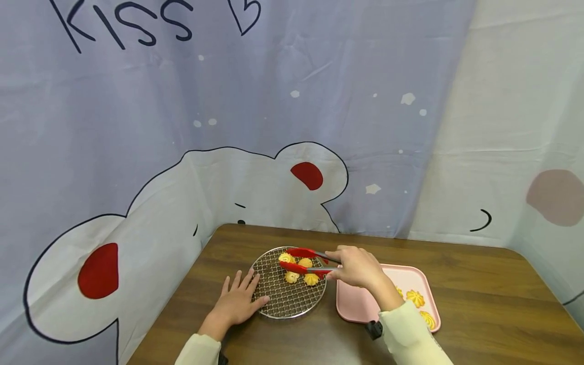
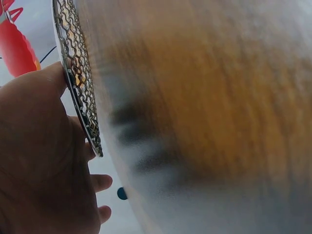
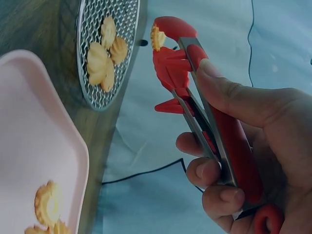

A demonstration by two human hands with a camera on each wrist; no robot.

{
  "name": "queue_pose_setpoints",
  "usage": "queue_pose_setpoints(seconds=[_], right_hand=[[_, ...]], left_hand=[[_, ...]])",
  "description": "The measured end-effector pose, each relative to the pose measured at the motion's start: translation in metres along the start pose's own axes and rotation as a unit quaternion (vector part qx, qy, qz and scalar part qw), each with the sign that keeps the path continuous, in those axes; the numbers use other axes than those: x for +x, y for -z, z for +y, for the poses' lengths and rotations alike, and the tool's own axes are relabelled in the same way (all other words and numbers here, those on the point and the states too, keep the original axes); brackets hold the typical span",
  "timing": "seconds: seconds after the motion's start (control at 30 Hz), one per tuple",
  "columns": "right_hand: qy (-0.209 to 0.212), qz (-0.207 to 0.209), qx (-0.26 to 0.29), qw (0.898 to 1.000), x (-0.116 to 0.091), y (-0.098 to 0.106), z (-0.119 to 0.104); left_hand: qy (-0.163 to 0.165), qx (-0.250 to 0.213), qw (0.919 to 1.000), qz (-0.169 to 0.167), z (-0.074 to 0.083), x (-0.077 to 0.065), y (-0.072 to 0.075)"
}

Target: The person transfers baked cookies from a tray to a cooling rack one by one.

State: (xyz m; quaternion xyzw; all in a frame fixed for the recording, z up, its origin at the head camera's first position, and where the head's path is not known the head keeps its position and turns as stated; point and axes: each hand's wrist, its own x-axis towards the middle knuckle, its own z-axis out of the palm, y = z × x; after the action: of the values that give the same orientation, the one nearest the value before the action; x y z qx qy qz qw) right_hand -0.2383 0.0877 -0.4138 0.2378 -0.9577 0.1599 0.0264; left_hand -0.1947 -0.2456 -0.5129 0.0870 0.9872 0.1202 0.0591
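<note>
My right hand [image 1: 358, 266] grips a pair of red-tipped metal tongs [image 3: 170, 73]. Between the tong tips is a piped butter cookie [image 3: 157, 38], above the round wire cooling rack [image 1: 285, 304]. Several more fluted cookies [image 1: 311, 279] sit on the mesh, grouped toward its far right part. My left hand [image 1: 234, 303] rests at the rack's left rim, fingers spread and straight. From the left wrist, the thumb side of the left hand [image 2: 44, 131] shows against the rack edge.
A pink square tray [image 1: 356, 304] stands right of the rack, partly under my right forearm, with a few cookies [image 1: 415, 298] at its right side. Both sit on a brown wooden table [image 1: 483, 299]. A printed curtain [image 1: 365, 126] hangs behind the table.
</note>
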Motion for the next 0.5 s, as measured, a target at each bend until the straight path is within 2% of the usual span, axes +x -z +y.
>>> queue_pose_setpoints(seconds=[0.27,0.5], right_hand=[[0.014,-0.006,0.002,1.000,0.014,-0.010,-0.010],[0.006,-0.009,0.000,1.000,0.024,-0.023,-0.017]], left_hand=[[0.004,0.004,1.0000,-0.001,0.000,0.002,0.000],[0.005,0.004,1.0000,0.003,0.002,0.000,0.001]])
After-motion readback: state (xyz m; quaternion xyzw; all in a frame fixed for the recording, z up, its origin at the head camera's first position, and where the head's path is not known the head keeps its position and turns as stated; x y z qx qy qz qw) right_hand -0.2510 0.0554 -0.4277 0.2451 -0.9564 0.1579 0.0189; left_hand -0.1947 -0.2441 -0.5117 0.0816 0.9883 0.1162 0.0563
